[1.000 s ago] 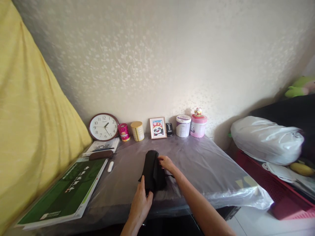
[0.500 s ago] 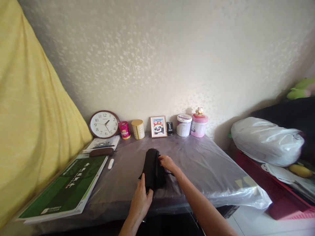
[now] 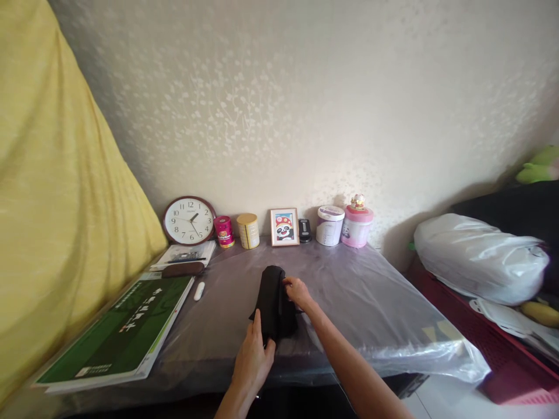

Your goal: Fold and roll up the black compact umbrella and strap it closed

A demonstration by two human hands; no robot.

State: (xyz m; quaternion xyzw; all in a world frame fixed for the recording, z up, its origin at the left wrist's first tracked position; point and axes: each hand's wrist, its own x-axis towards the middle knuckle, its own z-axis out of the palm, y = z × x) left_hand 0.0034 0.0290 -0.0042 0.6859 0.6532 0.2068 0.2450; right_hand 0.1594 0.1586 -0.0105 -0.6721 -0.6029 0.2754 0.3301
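A rolled bundle of black fabric (image 3: 271, 302) lies lengthwise near the front middle of the table; its exact kind is not clear. Along its near left side, my left hand (image 3: 255, 352) grips the lower end, thumb and fingers on either side. My right hand (image 3: 297, 293) pinches the bundle's upper right edge with bent fingers. A loose flap of the fabric hangs out under the right wrist. The fingertips of both hands are partly hidden by the cloth.
A plastic-covered table (image 3: 349, 302) carries a green book (image 3: 117, 331), a brown case (image 3: 182, 269) and a small white object (image 3: 199, 291). Along the wall stand a clock (image 3: 189, 221), tins, a panda picture (image 3: 285, 227) and tubs. A white bag (image 3: 480, 256) sits at right.
The view has shifted slightly, so everything sits a little further right. Both hands keep their hold on the black bundle, with hardly any movement against it.
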